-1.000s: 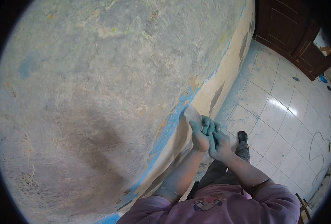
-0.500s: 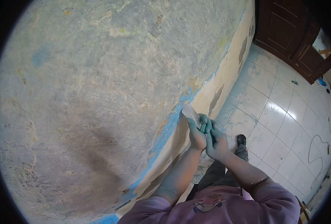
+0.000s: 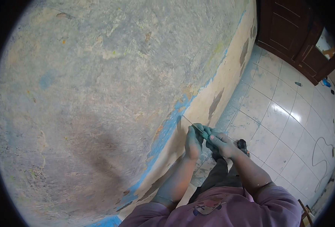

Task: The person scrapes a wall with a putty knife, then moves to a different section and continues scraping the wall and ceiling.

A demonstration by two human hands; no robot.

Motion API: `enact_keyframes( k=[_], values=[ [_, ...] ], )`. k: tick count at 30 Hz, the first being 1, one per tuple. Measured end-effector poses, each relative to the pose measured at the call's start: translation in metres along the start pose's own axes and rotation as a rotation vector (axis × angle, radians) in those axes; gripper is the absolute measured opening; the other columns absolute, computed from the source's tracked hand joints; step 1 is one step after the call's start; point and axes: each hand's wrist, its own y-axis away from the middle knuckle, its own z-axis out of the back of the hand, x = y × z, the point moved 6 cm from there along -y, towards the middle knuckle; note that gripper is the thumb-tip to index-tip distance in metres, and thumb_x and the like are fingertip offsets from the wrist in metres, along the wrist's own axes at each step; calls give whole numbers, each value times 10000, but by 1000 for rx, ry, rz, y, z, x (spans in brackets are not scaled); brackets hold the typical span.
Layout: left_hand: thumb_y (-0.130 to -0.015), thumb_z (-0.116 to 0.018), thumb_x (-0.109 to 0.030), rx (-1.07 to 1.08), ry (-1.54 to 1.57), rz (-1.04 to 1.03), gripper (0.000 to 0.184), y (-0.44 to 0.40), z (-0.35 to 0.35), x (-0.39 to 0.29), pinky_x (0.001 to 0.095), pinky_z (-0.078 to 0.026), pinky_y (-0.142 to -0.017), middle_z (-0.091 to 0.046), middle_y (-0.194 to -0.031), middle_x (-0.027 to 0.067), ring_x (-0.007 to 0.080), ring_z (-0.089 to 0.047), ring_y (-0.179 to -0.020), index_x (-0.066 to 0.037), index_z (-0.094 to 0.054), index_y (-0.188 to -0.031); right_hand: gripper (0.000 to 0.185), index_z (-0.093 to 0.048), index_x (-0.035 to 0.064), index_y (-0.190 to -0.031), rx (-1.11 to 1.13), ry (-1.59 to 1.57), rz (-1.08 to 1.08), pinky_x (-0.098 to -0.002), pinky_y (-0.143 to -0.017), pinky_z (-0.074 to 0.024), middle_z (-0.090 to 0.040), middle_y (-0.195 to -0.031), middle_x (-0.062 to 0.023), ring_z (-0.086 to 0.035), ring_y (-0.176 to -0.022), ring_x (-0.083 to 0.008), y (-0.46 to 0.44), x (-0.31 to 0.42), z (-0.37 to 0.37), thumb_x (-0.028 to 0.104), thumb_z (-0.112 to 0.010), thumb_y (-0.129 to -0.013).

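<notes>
A flat-bladed scraper [image 3: 192, 123] is turned nearly edge-on, so its blade shows as a thin pale line pointing up and left at the wall. My right hand [image 3: 221, 144] is closed round its handle, which the fingers mostly hide. My left hand [image 3: 193, 144] is pressed against the handle and the base of the blade from the other side, fingers bent round it. Greenish-blue dust coats both hands. Beside them is the wall [image 3: 110, 83], rough and grey, with a strip of blue paint [image 3: 163, 134] above a cream lower band [image 3: 201, 108].
Dusty white floor tiles [image 3: 258, 98] lie to the right. Dark wooden furniture [image 3: 284, 22] stands at the upper right. A thin cable [image 3: 317, 160] and a small green object [image 3: 298, 84] are on the floor. My shod foot [image 3: 242, 144] is below my hands.
The scraper has turned from showing its blade's flat face to nearly edge-on. My left hand has moved slightly left, and my right hand's grip has shifted. My foot and legs have moved slightly.
</notes>
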Motion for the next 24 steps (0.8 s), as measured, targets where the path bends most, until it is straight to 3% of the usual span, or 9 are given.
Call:
enact_keyframes(
  k=[2, 4, 5, 10, 16, 18, 21, 22, 24],
  values=[
    [-943, -335, -363, -19, -112, 5, 349, 7, 5, -1, 364, -426, -771, -533, -787, 85, 227, -526, -813, -66, -468, -818, 378, -539, 17, -832, 20, 38, -3, -240, -507, -345, -436, -600, 8, -395, -550, -67, -2, -3, 8, 340, -374, -941],
    [-944, -359, -229, -10, -500, -36, 261, 13, 0, -10, 315, -437, -771, -556, -864, 99, 180, -544, -824, -16, -492, -876, 393, -537, 13, -857, 41, 78, -10, -240, -515, -359, -447, -603, 4, -414, -558, -72, 0, -1, 13, 356, -365, -942],
    [-925, -432, -143, -36, -462, -107, 207, 14, 6, -7, 240, -436, -734, -597, -890, 74, 119, -545, -837, 29, -546, -948, 393, -539, 11, -870, 15, 178, 56, -239, -519, -368, -459, -608, -1, -429, -564, -75, 2, 7, 12, 355, -364, -942],
    [-938, -409, -188, -200, -548, -103, 265, 13, -8, -6, 255, -446, -732, -607, -852, 83, 134, -564, -803, 29, -557, -903, 409, -553, 3, -869, 64, 195, -128, -244, -538, -390, -500, -601, -10, -468, -566, -93, -6, -5, 15, 355, -358, -943],
    [-941, -362, -185, -491, -351, -122, 290, -2, -13, 1, 287, -448, -731, -542, -667, 65, 168, -550, -694, -20, -493, -742, 400, -554, 10, -818, 43, 271, 22, -277, -548, -401, -505, -590, -35, -477, -558, -127, -35, 5, 12, 342, -367, -939],
    [-944, -380, -179, -510, -459, -152, 292, 1, -13, 5, 263, -438, -654, -570, -677, 61, 141, -561, -667, -10, -503, -741, 367, -540, 7, -886, 63, 417, 314, -280, -552, -409, -533, -678, -68, -495, -581, -125, -37, 6, 20, 330, -374, -936],
    [-937, -392, -152, -621, -509, -211, 303, -4, -14, -4, 256, -414, -584, -531, -633, 37, 116, -519, -602, -12, -484, -685, 337, -525, -5, -1003, 61, 528, 480, -284, -640, -439, -563, -846, -106, -547, -718, -143, -44, 5, 17, 293, -383, -932],
    [-936, -395, -144, -669, -468, -183, 311, -3, -9, -4, 252, -404, -563, -520, -623, 32, 107, -501, -582, -14, -474, -664, 337, -525, -5, -1003, 66, 527, 472, -284, -640, -439, -563, -846, -106, -547, -718, -143, -44, 8, 18, 293, -383, -932],
    [-931, -402, -134, -656, -435, -201, 312, -3, 1, 5, 244, -385, -533, -502, -606, 23, 93, -471, -558, -22, -464, -647, 332, -509, -8, -1095, 243, 373, -174, -291, -766, -434, -550, -1007, -130, -545, -894, -172, -48, -15, 20, 255, -395, -927]
  ],
)
